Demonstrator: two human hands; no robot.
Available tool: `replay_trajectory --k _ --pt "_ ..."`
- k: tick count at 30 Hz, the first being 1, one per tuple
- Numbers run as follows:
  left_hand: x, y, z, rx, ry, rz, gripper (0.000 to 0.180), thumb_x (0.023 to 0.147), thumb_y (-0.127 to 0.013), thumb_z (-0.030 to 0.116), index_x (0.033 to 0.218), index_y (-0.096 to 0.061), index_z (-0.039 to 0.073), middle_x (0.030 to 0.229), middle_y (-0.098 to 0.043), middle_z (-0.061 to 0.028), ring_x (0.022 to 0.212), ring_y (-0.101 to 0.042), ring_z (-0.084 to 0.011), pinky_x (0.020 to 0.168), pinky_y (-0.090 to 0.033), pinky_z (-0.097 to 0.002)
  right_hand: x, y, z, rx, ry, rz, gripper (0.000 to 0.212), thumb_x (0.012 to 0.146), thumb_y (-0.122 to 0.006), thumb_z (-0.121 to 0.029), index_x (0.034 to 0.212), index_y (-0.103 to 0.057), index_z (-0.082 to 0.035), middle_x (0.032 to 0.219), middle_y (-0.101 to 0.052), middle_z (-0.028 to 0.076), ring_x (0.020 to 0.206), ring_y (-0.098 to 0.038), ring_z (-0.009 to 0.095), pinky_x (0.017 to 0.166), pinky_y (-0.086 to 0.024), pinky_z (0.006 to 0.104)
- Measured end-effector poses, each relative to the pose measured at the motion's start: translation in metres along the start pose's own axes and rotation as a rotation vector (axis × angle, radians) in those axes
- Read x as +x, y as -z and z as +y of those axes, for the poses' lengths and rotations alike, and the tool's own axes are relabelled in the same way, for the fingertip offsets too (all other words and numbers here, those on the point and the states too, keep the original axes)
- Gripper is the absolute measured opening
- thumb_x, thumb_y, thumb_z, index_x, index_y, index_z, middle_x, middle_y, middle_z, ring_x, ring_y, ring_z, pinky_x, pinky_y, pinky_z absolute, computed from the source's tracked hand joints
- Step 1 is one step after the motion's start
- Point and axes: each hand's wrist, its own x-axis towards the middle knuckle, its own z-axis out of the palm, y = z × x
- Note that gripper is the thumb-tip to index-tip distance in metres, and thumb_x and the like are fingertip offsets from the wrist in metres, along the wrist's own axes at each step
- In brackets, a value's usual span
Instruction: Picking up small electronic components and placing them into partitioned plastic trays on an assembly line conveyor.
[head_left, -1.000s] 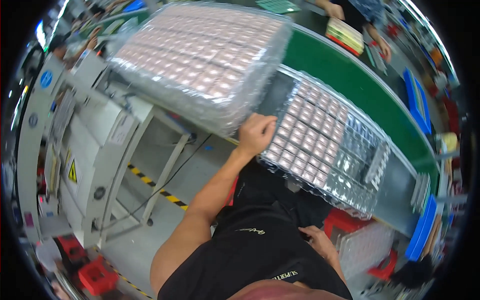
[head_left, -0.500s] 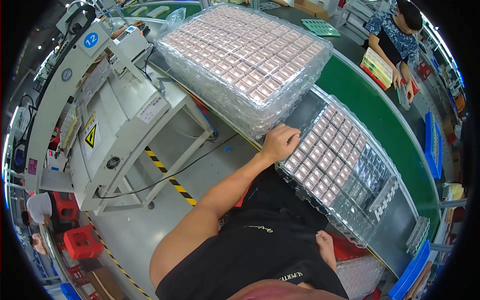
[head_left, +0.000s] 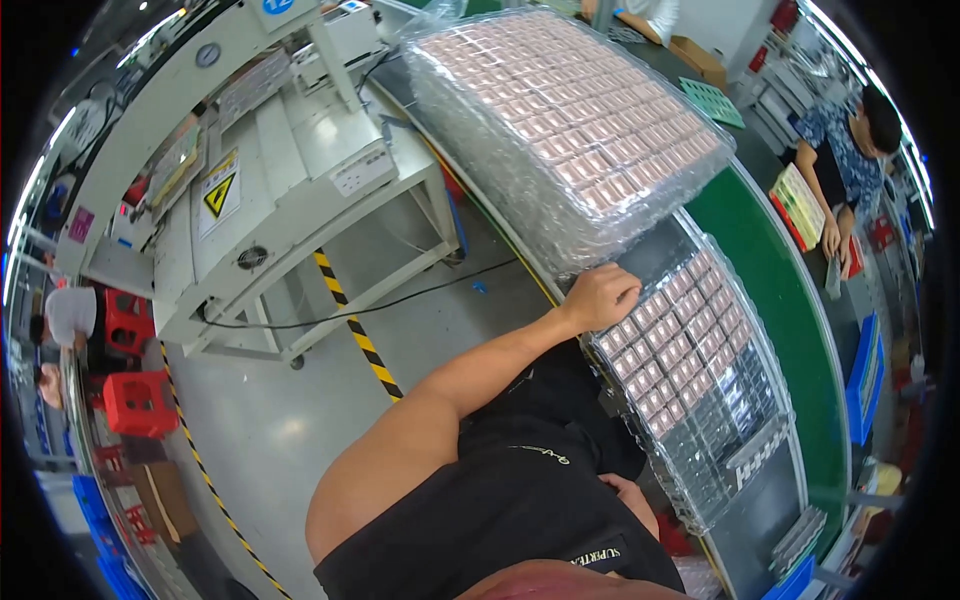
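A factory floor of pale grey concrete (head_left: 270,440), crossed by yellow-and-black hazard tape (head_left: 355,335) running from ten o'clock toward six. A white machine cabinet (head_left: 260,190) with a yellow warning triangle stands at eleven o'clock. Red plastic stools (head_left: 140,400) sit at nine o'clock. A green conveyor belt (head_left: 800,300) curves past three o'clock, where a seated worker (head_left: 850,150) leans over it.

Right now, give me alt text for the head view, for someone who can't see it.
A person's left hand rests on the edge of a clear tray of small parts beside a green belt. A taller wrapped stack of trays sits beyond it, and the right hand stays low by the waist.
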Motion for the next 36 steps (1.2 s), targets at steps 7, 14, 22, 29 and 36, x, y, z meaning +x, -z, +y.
replay_trajectory --k 7,14,22,29,36 --pt "-0.006 0.005 -0.001 0.023 0.001 -0.015 0.005 0.081 -0.064 0.006 0.079 -0.068 0.005 0.076 -0.067 -0.0082 0.072 -0.063 -0.0279 0.064 -0.052 -0.0381 0.038 -0.016 -0.025 -0.625 0.132 0.236 0.025 0.085 -0.062 -0.031 0.098 -0.067 -0.01 0.093 -0.065 0.02 0.091 -0.065 0.043 0.077 -0.051 0.0474" --pt "-0.007 -0.001 -0.002 0.005 -0.005 -0.005 0.005 0.08 -0.064 0.006 0.079 -0.069 0.004 0.075 -0.067 -0.0087 0.071 -0.063 -0.0275 0.063 -0.052 -0.0383 0.037 -0.001 -0.03 -0.429 0.251 0.143 0.023 0.08 -0.067 -0.026 0.091 -0.068 -0.006 0.094 -0.065 0.017 0.087 -0.065 0.039 0.074 -0.051 0.0449" --pt "-0.002 0.003 -0.006 0.047 0.026 0.003 0.006 0.08 -0.062 0.007 0.075 -0.066 0.006 0.074 -0.066 -0.0089 0.07 -0.062 -0.0288 0.062 -0.051 -0.0398 0.056 -0.024 -0.027 -0.514 0.148 0.257 0.023 0.082 -0.065 -0.028 0.09 -0.065 -0.006 0.093 -0.064 0.018 0.089 -0.064 0.04 0.074 -0.05 0.043" --pt "-0.007 -0.011 -0.004 0.022 -0.01 0.079 0.01 0.076 -0.061 0.008 0.067 -0.061 0.007 0.066 -0.061 -0.0092 0.065 -0.06 -0.029 0.057 -0.048 -0.0408 0.073 -0.031 0.0 -0.695 0.114 0.261 0.027 0.08 -0.072 -0.022 0.102 -0.066 -0.008 0.097 -0.064 0.016 0.086 -0.065 0.033 0.075 -0.051 0.0386" --pt "-0.015 -0.005 0.002 0.037 -0.038 0.133 0.014 0.077 -0.061 0.009 0.063 -0.058 0.007 0.062 -0.059 -0.0099 0.062 -0.058 -0.0303 0.055 -0.047 -0.0425 0.054 -0.004 0.012 -0.271 0.285 0.061 0.027 0.08 -0.072 -0.016 0.105 -0.066 -0.008 0.096 -0.065 0.014 0.085 -0.065 0.028 0.074 -0.051 0.0354"
